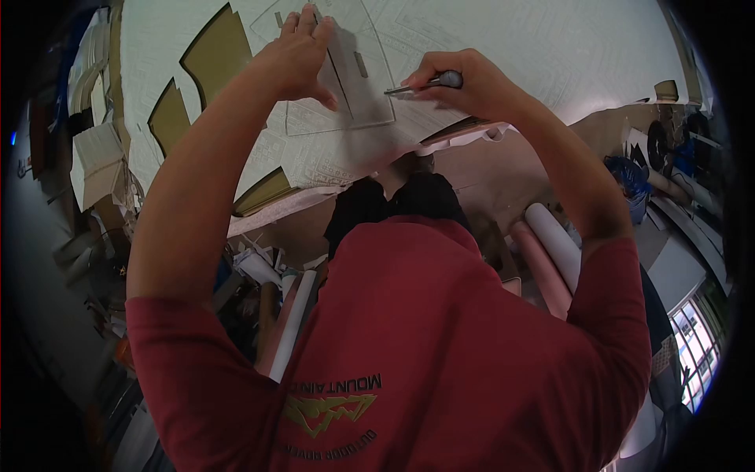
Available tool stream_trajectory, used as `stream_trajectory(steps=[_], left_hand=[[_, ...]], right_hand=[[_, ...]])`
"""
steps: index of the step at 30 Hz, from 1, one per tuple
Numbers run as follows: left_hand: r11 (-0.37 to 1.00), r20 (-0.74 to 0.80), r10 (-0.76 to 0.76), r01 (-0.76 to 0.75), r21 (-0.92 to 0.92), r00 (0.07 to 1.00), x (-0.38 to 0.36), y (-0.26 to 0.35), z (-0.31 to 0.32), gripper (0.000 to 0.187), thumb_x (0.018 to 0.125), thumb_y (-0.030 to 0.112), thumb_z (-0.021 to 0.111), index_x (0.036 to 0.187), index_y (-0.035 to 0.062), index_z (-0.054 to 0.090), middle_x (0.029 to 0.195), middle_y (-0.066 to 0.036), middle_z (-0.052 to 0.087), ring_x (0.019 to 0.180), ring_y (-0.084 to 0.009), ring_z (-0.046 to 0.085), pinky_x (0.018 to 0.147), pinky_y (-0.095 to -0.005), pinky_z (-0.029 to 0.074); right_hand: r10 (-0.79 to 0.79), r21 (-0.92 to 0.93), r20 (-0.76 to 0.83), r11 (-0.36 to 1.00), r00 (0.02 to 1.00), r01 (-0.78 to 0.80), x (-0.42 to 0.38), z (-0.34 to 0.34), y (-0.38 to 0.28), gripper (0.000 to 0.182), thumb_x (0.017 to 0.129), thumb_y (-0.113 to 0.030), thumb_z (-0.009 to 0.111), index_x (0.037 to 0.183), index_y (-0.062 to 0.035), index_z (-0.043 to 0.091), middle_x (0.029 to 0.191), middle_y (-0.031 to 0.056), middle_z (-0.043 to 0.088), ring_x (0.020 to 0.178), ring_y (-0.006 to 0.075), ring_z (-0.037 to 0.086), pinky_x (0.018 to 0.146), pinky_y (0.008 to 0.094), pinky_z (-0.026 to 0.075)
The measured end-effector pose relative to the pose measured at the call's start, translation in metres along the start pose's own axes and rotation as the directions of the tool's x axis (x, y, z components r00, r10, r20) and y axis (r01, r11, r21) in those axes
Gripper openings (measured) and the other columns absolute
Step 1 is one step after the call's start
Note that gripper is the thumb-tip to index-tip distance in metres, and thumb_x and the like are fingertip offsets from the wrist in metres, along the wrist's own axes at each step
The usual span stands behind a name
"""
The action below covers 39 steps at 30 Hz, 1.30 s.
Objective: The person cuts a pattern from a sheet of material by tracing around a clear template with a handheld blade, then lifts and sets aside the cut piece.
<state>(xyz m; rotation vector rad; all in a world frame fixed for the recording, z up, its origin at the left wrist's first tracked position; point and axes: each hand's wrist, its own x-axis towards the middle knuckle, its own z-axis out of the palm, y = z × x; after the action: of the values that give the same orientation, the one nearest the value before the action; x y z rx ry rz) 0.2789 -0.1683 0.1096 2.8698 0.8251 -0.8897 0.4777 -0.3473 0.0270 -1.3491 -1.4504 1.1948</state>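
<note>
Here's the slim grey-handled tool (450, 79), pinched between the thumb and fingers of my right hand (476, 85), its long axis lying nearly crosswise in front of me! The thin tip points left and a touch back toward my body, right by the right-hand edge of the pale panel (368, 98); whether it touches, I can't tell. The panel runs lengthwise away from me, a dark line (339, 75) slanting along it, far end leaning left. Over on that line's left side, my left hand (297, 61) presses down, fingers forward, thumb spread wide, gripping nothing. Underneath stretches the patterned white sheet (503, 31), and out left sit olive pieces (216, 55) with curved edges.
</note>
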Motion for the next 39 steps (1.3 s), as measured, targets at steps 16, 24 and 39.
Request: stream_trajectory(steps=[16, 24, 39], left_hand=[[0.988, -0.105, 0.124, -0.132, -0.076, 0.987, 0.019, -0.030, 0.033, 0.135, 0.055, 0.051, 0.101, 0.156, -0.0012, 0.028, 0.167, -0.037, 0.016, 0.155, -0.0549, 0.020, 0.121, -0.0536, 0.039], [0.984, -0.107, 0.132, -0.143, -0.105, 0.985, 0.018, -0.032, 0.034, 0.135, 0.057, 0.051, 0.100, 0.156, -0.0054, 0.027, 0.165, -0.039, 0.017, 0.152, -0.0557, 0.024, 0.119, -0.0538, 0.041], [0.982, -0.082, 0.107, -0.118, -0.149, 0.991, 0.016, -0.028, 0.029, 0.144, 0.053, 0.058, 0.100, 0.160, -0.0063, 0.026, 0.167, -0.038, 0.017, 0.154, -0.0570, 0.020, 0.109, -0.0689, 0.045]], right_hand=[[0.149, -0.082, -0.770, 0.941, 0.620, -0.328, -0.015, 0.104, -0.052, 0.016, 0.091, -0.016, 0.075, 0.097, -0.0022, 0.070, 0.080, 0.0161, 0.074, 0.072, 0.0312, 0.074, 0.069, 0.0393, 0.057], [0.194, -0.178, -0.805, 0.822, 0.560, -0.541, 0.005, 0.114, -0.078, 0.016, 0.089, -0.017, 0.075, 0.097, -0.0033, 0.070, 0.082, 0.0187, 0.075, 0.077, 0.0368, 0.074, 0.069, 0.0431, 0.058], [-0.086, -0.309, -0.844, 0.884, 0.530, -0.350, 0.132, 0.061, -0.026, 0.021, 0.092, -0.020, 0.079, 0.105, -0.0047, 0.072, 0.084, 0.0102, 0.075, 0.073, 0.0190, 0.068, 0.070, 0.0343, 0.055]])
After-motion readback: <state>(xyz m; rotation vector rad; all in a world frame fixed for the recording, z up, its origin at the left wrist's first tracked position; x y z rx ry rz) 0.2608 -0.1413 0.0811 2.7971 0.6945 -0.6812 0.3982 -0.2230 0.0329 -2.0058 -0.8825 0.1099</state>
